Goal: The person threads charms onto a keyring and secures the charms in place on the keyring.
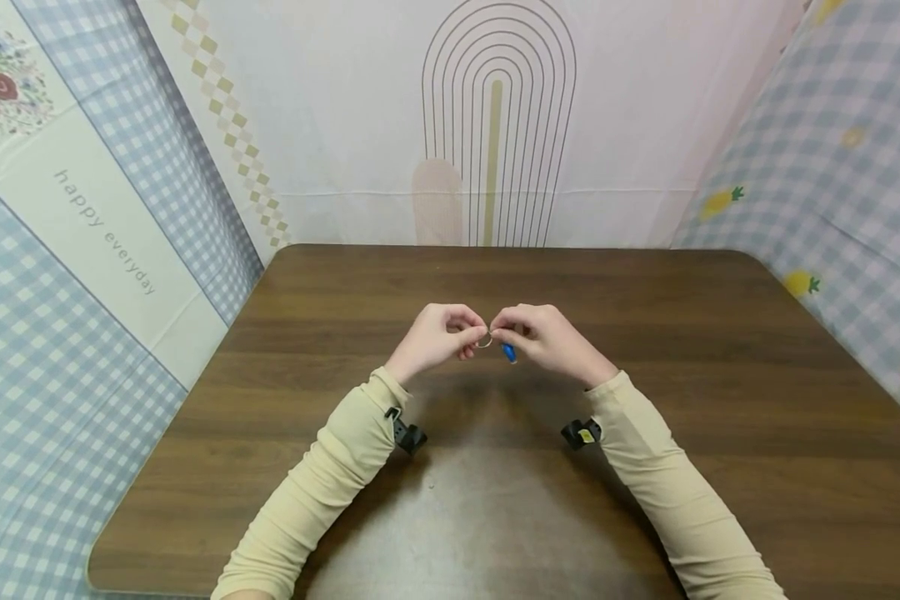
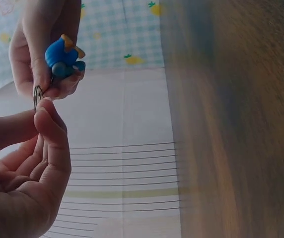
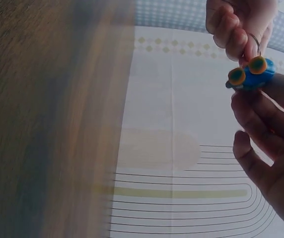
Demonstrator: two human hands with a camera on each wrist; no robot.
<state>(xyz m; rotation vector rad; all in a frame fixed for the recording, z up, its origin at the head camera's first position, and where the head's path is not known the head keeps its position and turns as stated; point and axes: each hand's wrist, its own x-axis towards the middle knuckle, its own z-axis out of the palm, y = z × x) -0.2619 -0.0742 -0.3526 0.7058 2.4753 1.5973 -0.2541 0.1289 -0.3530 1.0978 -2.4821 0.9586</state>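
Above the table, my left hand (image 1: 441,340) pinches a thin metal split ring (image 2: 37,96) between thumb and forefinger. Opposite it, my right hand (image 1: 542,335) pinches the keychain at the ring's other side, the fingertips of both hands almost meeting. A small blue figure with orange parts, the keychain charm (image 2: 62,57), hangs by the right fingers. In the right wrist view the charm (image 3: 253,74) shows two round orange-rimmed discs, with the right fingers beneath it. Exactly where the right fingertips grip is partly hidden.
The dark wooden table (image 1: 330,300) spreads below both hands. Behind it hangs a pale patterned cloth (image 1: 345,125), with checked cloth (image 1: 817,167) at the sides. A black wrist camera (image 1: 408,433) sits on the left sleeve, another camera (image 1: 581,433) on the right.
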